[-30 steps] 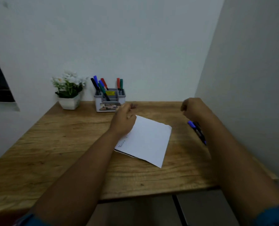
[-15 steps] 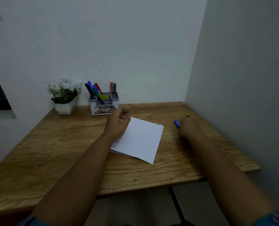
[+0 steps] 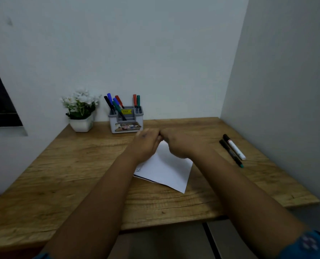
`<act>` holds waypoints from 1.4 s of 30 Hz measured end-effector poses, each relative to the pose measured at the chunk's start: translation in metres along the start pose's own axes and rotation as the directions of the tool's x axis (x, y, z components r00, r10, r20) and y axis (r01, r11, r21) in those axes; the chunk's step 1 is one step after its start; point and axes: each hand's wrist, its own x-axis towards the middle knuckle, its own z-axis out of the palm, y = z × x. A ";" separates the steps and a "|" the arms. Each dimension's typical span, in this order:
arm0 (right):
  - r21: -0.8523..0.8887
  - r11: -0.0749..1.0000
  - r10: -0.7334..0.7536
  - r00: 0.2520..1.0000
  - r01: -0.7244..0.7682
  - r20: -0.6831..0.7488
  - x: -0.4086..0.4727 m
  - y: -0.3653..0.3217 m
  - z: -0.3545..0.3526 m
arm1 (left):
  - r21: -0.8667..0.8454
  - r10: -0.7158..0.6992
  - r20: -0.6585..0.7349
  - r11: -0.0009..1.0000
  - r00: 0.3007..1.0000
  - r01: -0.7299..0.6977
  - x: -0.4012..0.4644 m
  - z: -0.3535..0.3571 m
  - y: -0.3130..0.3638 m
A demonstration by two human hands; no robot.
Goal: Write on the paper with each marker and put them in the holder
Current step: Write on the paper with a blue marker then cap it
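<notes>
My left hand [image 3: 146, 144] and my right hand [image 3: 179, 144] meet knuckle to knuckle above the white paper [image 3: 170, 171], which has some writing at its left edge. Both have curled fingers, and a dark sliver of a marker [image 3: 159, 135] shows between them; the rest of it is hidden. The grey holder [image 3: 126, 120] stands just behind the hands at the wall, with several coloured markers in it. On the desk at the right lie two more: a white marker [image 3: 236, 148] with a black cap and a dark marker [image 3: 231, 153] with a green end.
A white pot of white flowers [image 3: 80, 111] stands left of the holder. The wooden desk [image 3: 62, 174] fits into a corner, with walls behind and close on the right. A dark window edge is at far left.
My right hand has left the desk's right side, where it closed over the blue marker, and come to the centre to meet my left hand. The two other markers now lie uncovered.
</notes>
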 end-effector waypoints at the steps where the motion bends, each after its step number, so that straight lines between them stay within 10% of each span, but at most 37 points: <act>1: -0.001 1.000 -0.019 0.999 0.019 0.041 0.002 0.000 0.001 | -0.024 -0.013 0.049 1.000 0.999 0.014 -0.002 -0.003 -0.005; 7: -0.066 0.983 -0.154 0.971 0.169 0.183 0.013 0.009 -0.016 | 0.190 -0.077 0.025 0.979 0.997 0.071 0.000 -0.011 -0.021; 10: -0.031 0.969 -0.234 0.953 0.244 0.191 0.014 0.018 -0.028 | -0.023 -0.212 -0.022 0.977 0.977 0.211 -0.003 -0.018 -0.024; 13: 0.270 0.949 -0.215 0.962 0.165 0.169 0.020 0.032 -0.032 | -0.235 -0.342 0.013 0.912 0.940 0.335 -0.004 -0.023 -0.037; 19: 0.863 0.499 0.020 0.995 0.076 -0.099 0.038 0.051 -0.008 | -0.284 -0.266 0.488 0.852 0.832 0.439 -0.012 -0.034 -0.063; 31: 0.912 0.381 -0.115 0.970 -0.155 0.213 0.054 0.042 0.045 | -0.013 -0.257 0.748 0.917 0.612 0.399 -0.001 -0.033 -0.069; 42: 0.881 0.460 -0.167 0.985 0.108 -0.034 0.054 0.041 0.064 | -0.025 -0.266 0.714 0.915 0.648 0.404 0.001 -0.035 -0.070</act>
